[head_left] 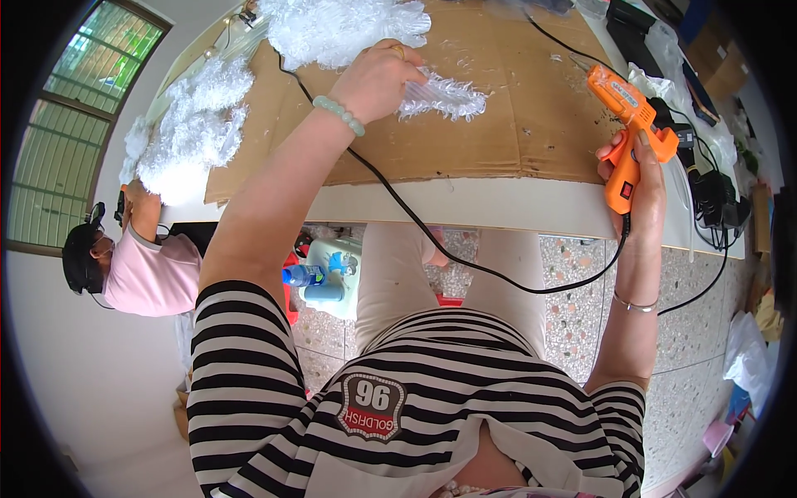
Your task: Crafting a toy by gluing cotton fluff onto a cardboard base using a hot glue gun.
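My left hand (378, 80), with a ring and a bead bracelet on it, is over the cardboard, its fingers closed on the end of a small frilly piece of translucent white material (448, 95). That piece spreads to the right over the cardboard. In my right hand (643, 178) is an orange hot glue gun (624, 101), held upright by its handle, nozzle pointing away toward the upper left. The fingers wrap round the handle near its trigger. A black cord runs from the handle's base.
Brown cardboard (481, 149) covers the white table (490, 206). Frilly white heaps (344, 29) lie at the far side and left (195, 124). The cord (390, 192) loops across my front. Black adapters (716, 199) sit at right. Another person (154, 270) works at the left.
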### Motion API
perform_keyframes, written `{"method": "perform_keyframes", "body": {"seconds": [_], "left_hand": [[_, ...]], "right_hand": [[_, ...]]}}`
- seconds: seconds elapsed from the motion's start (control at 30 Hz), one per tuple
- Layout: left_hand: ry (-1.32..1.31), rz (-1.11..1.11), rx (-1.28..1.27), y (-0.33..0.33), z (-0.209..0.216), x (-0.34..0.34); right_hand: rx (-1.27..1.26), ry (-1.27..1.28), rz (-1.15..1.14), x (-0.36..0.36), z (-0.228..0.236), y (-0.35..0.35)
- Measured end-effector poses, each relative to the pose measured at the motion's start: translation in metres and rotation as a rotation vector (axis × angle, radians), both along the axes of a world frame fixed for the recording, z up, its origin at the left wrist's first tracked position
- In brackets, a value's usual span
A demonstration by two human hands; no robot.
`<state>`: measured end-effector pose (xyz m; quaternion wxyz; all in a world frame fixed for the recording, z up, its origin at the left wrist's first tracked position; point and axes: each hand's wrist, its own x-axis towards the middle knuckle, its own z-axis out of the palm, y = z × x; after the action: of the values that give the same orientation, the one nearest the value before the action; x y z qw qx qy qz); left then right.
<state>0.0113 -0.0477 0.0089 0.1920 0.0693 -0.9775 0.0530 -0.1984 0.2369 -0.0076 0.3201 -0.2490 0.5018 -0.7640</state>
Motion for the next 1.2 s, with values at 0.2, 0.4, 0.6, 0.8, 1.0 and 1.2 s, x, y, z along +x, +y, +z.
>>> {"method": "perform_keyframes", "body": {"seconds": [0.2,0.4,0.6,0.8,1.0,1.2], "left_hand": [[0.114,0.182,0.568,-0.007,0.011,-0.001],[0.106,0.244,0.278,-0.001,0.009,-0.004],[0.192,0.309,0.41,-0.009,0.013,0.0],[-0.072,0.14,-0.02,-0.015,0.0,0.008],[0.103,0.346,0.43,-0.007,0.025,0.004],[0.122,0.253,0.484,-0.028,0.018,0.012]], "right_hand": [[-0.006,0.007,-0.003,0.0,0.0,0.0],[-0.008,0.039,-0.035,0.001,0.0,-0.002],[-0.021,0.025,-0.043,0.002,0.001,-0.001],[-0.029,0.014,-0.04,0.002,-0.001,-0.002],[-0.023,0.023,-0.025,0.001,-0.001,-0.001],[-0.02,0.017,-0.008,0.0,-0.001,-0.001]]}}
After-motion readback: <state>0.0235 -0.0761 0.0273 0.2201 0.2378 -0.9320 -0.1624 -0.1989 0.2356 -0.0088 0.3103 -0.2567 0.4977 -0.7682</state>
